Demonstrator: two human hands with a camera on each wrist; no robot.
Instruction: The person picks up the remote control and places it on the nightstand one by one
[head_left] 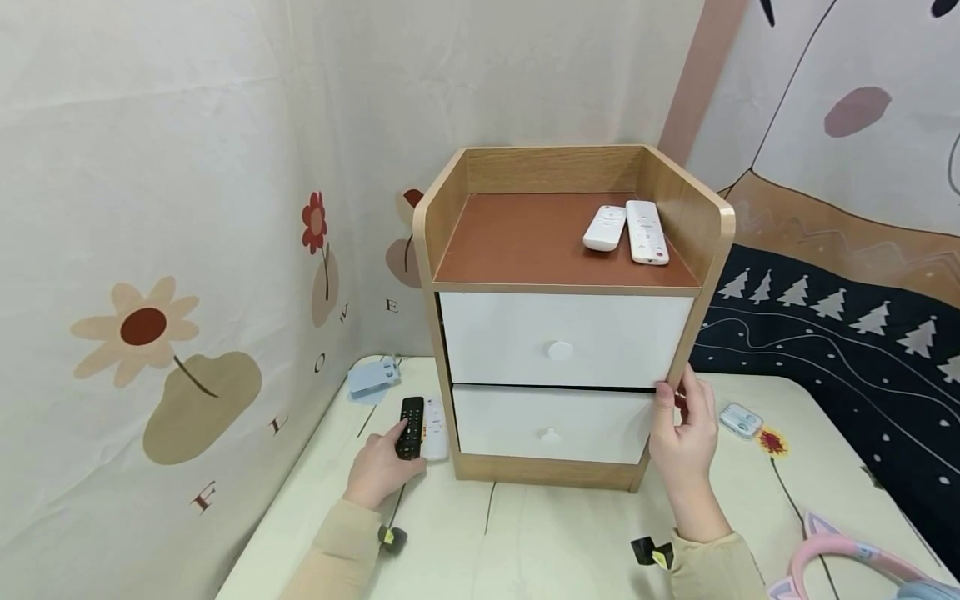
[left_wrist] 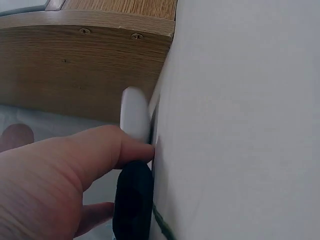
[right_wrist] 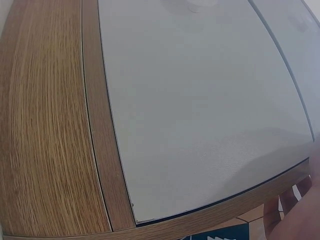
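head: high, facing down toward far edge of desk; left wrist: low, near cabinet; right wrist: close on drawer fronts; all share cabinet.

- On my feed, the cabinet looks like wood or wood-effect board, fine straight grain, low sheen.
- I see small screws with a dull metallic look.
- The white drawer fronts read smooth to me, softly glossy.
- The brown top panel appears flat and fairly matt.
- I take the black remote for matt plastic, the white remotes for smooth plastic.
- The printed hanging looks like creased, matt cloth.
- The sleeves look like soft, matt fabric.
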